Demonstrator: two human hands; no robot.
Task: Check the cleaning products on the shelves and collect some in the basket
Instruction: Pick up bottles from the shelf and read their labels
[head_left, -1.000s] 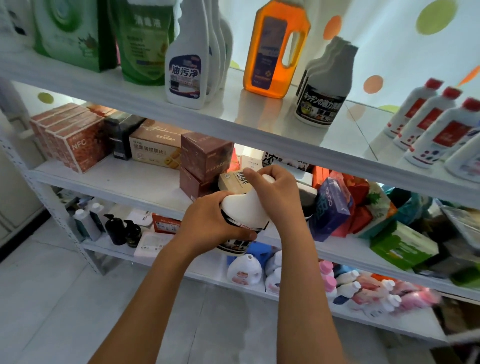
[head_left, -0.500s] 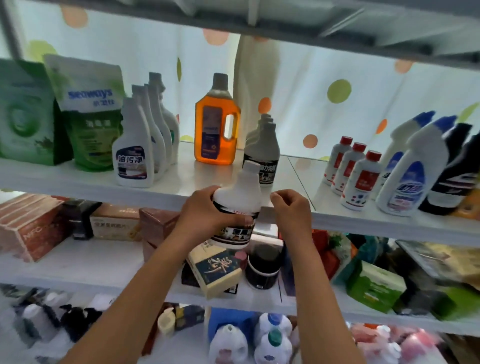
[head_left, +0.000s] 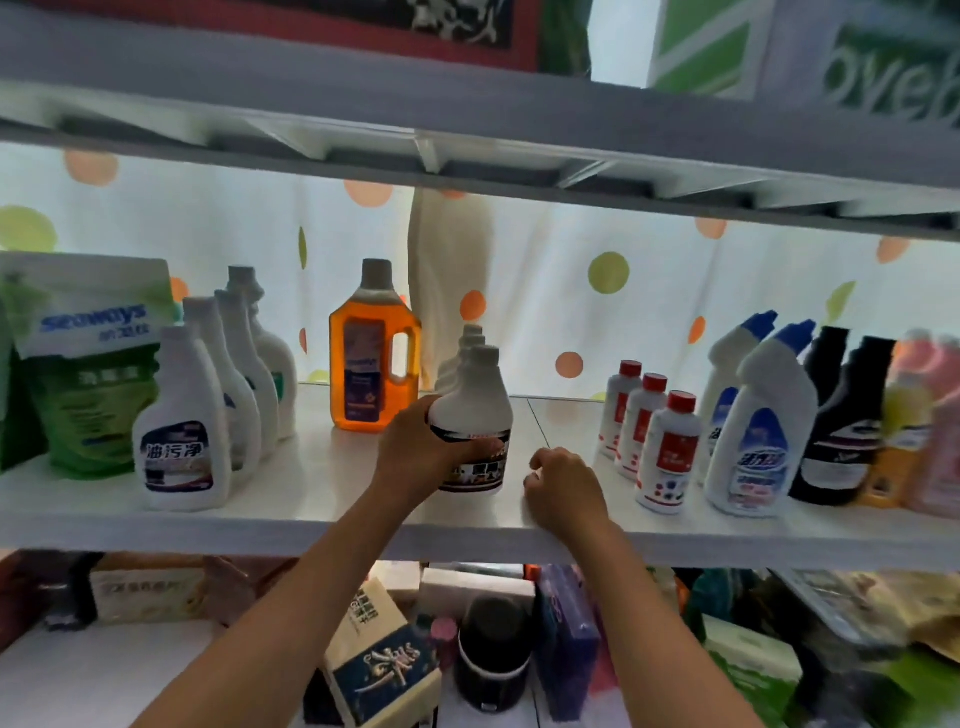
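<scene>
My left hand (head_left: 415, 452) is wrapped around the lower body of the white bottle (head_left: 472, 421), fingers curled across its dark label band, and the bottle stands upright with its base on the white shelf (head_left: 322, 483). Whether the base is fully settled or only just touching, I cannot tell. Directly behind the bottle I hold, a short row of matching white bottles (head_left: 470, 345) runs toward the back of the shelf, their caps showing one behind the other. Just to the right of the grip, my right hand (head_left: 563, 491) holds nothing; its fingers are loosely curled and it rests at the front edge of the shelf, apart from the bottle.

Behind and left of the grip stands an orange jug (head_left: 374, 358) with a grey cap and a handle cut-out. Further left is a row of white spray-refill bottles (head_left: 182, 426), the nearest with a blue label, and beyond them a green pouch (head_left: 88, 374). To the right of my right hand stand three small white bottles with red caps (head_left: 670, 452), then two white bottles with angled blue caps (head_left: 758, 421), then black bottles (head_left: 841, 415); the things past those are too blurred to name.

Below the grip, on the next shelf down, sit boxes and a dark jar (head_left: 493, 654). A dotted curtain (head_left: 597, 291) hangs behind the shelf.
</scene>
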